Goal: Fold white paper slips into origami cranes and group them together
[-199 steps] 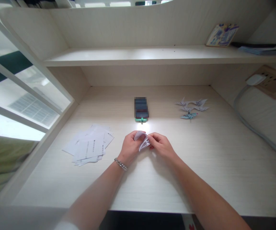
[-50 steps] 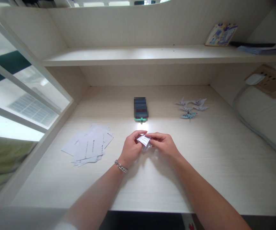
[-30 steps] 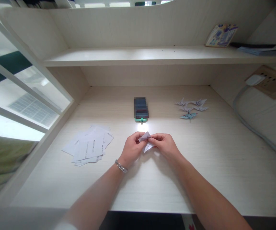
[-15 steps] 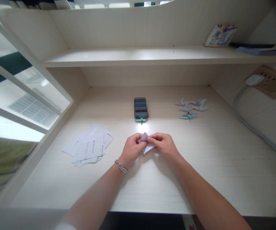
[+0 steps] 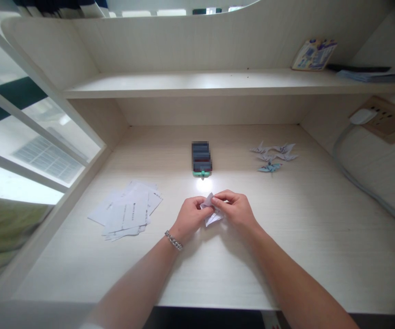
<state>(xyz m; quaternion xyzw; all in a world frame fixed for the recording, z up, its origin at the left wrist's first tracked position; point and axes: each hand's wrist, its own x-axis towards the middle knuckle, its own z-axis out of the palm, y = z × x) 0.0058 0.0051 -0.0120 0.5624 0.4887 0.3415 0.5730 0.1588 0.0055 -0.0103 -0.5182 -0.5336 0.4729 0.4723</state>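
A small folded piece of white paper (image 5: 213, 218) is held over the desk between my two hands. My left hand (image 5: 191, 214), with a chain bracelet at its wrist, pinches the paper's left side. On the other side, my right hand (image 5: 236, 209) grips the paper's upper right part between thumb and fingers. The fingers hide some of the folds. A stack of loose white paper sheets (image 5: 125, 214) with printing lies to the left. Several folded paper cranes (image 5: 283, 148), white ones and a blue one (image 5: 270, 167), rest at the back right.
Behind my hands a phone (image 5: 201, 156) with a pixelated screen and green edge lies on the desk (image 5: 307, 256). A shelf (image 5: 197, 84) spans the back, with a small box (image 5: 314, 55) on it. At right, a cable (image 5: 348, 169) hangs from a socket (image 5: 387, 119).
The folded paper has turned a little and spread lower between my hands. My left thumb has shifted to the right across it. The whole view has tilted slightly.
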